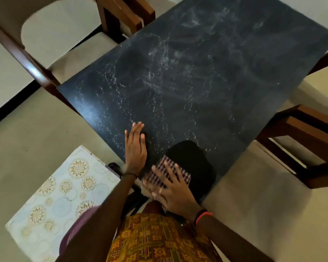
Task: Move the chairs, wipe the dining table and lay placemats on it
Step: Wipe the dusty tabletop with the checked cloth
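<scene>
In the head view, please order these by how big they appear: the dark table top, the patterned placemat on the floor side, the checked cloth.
1. Dark table top: by far the largest.
2. Patterned placemat: clearly smaller, though it lies nearer the camera.
3. Checked cloth: smallest, partly covered by the right hand.

Two bare forearms, no sleeves past the elbow. Thin dark band around the left wrist (129,174). Stacked red and black thread bracelets on the right wrist (201,216). Slim pale ring on one of the right hand's (170,193) fingers. Orange-and-mustard patterned fabric garment (159,241) with small geometric motifs over the torso; short maroon sleeve (74,229) at the left upper arm.
</scene>
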